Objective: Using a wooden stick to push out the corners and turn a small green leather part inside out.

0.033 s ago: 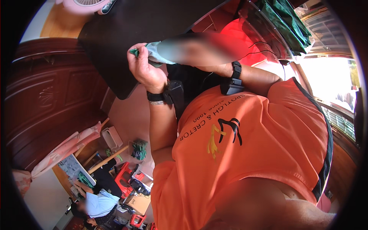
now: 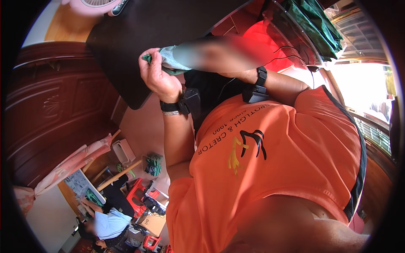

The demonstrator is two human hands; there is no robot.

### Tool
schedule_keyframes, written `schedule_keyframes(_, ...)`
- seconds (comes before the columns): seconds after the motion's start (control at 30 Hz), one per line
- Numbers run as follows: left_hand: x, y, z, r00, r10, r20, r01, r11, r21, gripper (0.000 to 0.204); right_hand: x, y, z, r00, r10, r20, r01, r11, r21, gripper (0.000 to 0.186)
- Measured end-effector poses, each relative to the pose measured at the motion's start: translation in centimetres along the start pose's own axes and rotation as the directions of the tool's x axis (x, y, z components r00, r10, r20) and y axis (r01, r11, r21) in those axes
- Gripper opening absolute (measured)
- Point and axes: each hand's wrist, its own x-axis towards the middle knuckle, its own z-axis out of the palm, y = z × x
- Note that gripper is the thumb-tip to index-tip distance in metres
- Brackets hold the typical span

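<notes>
Pinched in my left hand [image 2: 158, 74] is a piece of pale teal and dark green fabric [image 2: 175, 57], lifted near the front edge of a black table [image 2: 126, 38]. My right hand [image 2: 225, 59] is beside the fabric's other end, but a heavy blur covers it, so its fingers and whatever they hold cannot be made out. Black devices are strapped on both my wrists.
Green folded material [image 2: 310, 25] lies in a clear holder at upper right, above a red object [image 2: 253, 29] with dangling cables. A pink fan [image 2: 90, 4] is at top. Dark carved wood [image 2: 50, 97] fills the left. A co-worker [image 2: 109, 223] is at lower left, near red stools [image 2: 137, 196].
My left hand and the fabric have shifted very slightly left and up. The rest looks the same.
</notes>
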Motion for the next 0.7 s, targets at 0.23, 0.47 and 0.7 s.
schedule_keyframes(0.23, 1.3, 0.5, -1.4, 0.997, 0.041, -0.063, -0.042, 0.999, -0.025, 0.013, -1.0, -0.8, -2.8, 0.991, -0.127, -0.036, 0.102, 0.911, -0.399, 0.017)
schedule_keyframes(0.47, 2.3, 0.9, -2.9, 1.0, 0.015, 0.014, -0.016, 1.0, 0.013, 0.013, -2.2, -2.8, -4.1, 0.983, -0.158, -0.091, 0.125, 0.947, -0.296, 0.016)
schedule_keyframes(0.7, 1.2, 0.7, -2.0, 0.968, -0.109, 0.226, 0.161, 0.961, -0.227, 0.031, -1.1, -1.7, -2.1, 0.989, -0.14, -0.056, 0.098, 0.881, -0.462, 0.015)
